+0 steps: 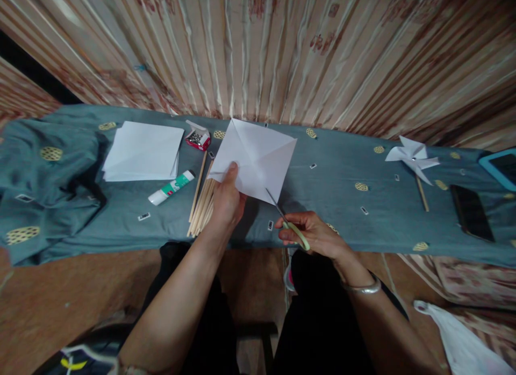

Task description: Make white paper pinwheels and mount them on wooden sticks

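My left hand (228,199) grips a square sheet of white paper (258,154) near its left corner, thumb on top. Diagonal creases cross at the sheet's middle. My right hand (308,232) has its fingers through the light green handles of a pair of scissors (296,234). The blades meet the paper near its lower corner, one of them lying over the sheet and pointing toward the centre. Below and left of the paper lies a bundle of thin wooden sticks (201,208), partly covered by my left hand.
At left are a stack of white paper (143,151), a glue stick (171,188) and a small red box of metal pins (198,137). To the right lie a paper pinwheel (414,157), a black phone (471,212) and a blue-edged device (502,168). A patterned curtain (258,52) hangs behind the cloth-covered table.
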`<state>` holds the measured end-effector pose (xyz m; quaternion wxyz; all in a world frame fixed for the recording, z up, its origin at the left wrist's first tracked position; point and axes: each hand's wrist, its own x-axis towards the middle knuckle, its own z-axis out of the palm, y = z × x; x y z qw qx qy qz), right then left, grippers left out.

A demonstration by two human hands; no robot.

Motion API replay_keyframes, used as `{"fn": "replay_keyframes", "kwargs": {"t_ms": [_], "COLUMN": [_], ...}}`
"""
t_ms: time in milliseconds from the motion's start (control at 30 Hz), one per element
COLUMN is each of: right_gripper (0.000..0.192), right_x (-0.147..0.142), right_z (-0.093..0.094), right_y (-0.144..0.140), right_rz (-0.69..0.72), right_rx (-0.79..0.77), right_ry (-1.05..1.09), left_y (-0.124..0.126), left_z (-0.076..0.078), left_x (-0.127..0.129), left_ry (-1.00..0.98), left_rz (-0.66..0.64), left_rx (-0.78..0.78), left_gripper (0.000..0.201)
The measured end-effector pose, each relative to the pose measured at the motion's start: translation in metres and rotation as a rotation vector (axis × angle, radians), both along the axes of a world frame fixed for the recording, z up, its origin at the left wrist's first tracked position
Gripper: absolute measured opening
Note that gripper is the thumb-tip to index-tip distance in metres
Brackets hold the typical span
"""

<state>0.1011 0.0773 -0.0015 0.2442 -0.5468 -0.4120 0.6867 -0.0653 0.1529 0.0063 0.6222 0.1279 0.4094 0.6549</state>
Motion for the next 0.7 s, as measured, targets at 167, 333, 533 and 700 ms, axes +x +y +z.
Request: {"fn": "replay_keyframes", "kwargs": {"t_ms": [167,333,533,700], "right_gripper": [0.049,0.052,0.049,0.048], "right_x": [0.0003,-0.0023,-0.0034,-0.0039], "right_z": [-0.0011,-0.0025,-0.0004,-0.0014], "right_y": [-0.0002,0.0009,0.0017,0.002], "right_rz": [0.004,-0.027,-0.005,-0.041], "right_rx": [0.006,-0.028,0.008,-0.032], "right_ry": [0.004,0.038,0.03,0.053], "left_y": [0.0002,-0.0011,-0.0038,-0.0032], "left_z": [0.001,0.0002,0.0012,0.0043], "left_x": [-0.0009,-0.0001,0.0021,0.0023], "left_ry": [-0.003,0.003,0.005,-0.016], "left_rz": [-0.001,-0.001,-0.007,-0.005], "left_rx": [-0.001,-0.017,-0.021,-0.041], "left_gripper": [0.036,0.035,0.033,0.031]}}
